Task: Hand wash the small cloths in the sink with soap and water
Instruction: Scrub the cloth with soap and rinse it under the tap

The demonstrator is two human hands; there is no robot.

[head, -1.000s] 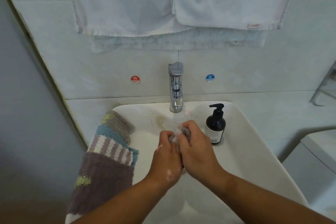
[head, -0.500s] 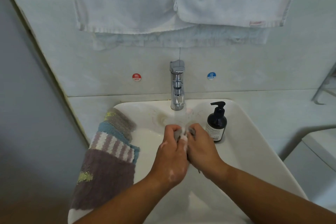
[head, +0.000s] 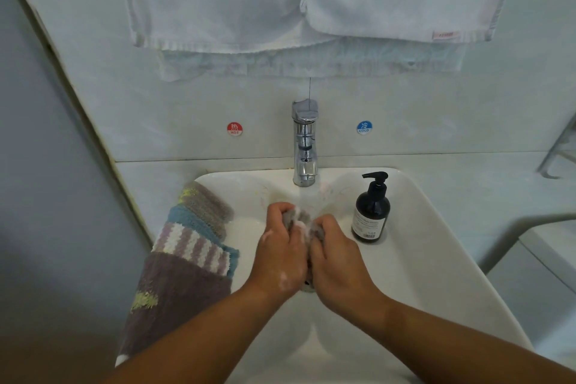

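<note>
Sink (head: 420, 259): white basin, set against the tiled wall. It holds both my hands and one cloth; I cannot tell whether water stands at the bottom.

Grey cloth (head: 295, 219): small, bunched, dotted with white suds. It sits over the middle of the basin, just below the tap, gripped at both ends.

Left hand (head: 280, 256): fingers curled round the left part of the grey cloth, suds on the knuckles and back.

Right hand (head: 336, 262): fingers curled round the right part of the same cloth, pressed close against my left hand.

Tap (head: 304, 146): chrome, upright at the back rim. A faint pale streak runs from the spout down to the cloth.

Soap bottle (head: 372, 212): dark, black pump, pale label. It stands upright on the basin's right ledge, near my right hand but apart from it. The dark wall hides the level inside.

Pile of cloths (head: 187, 259): fuzzy, overlapping, draped over the basin's left rim. Grey lies farthest, then teal, purple-and-white stripes, and dark purple with yellow-green marks nearest.

White towels (head: 218, 0): two, hanging side by side on the wall above the tap.

Hot sticker (head: 234, 128): red, left of the tap.

Cold sticker (head: 364, 127): blue, right of the tap.
</note>
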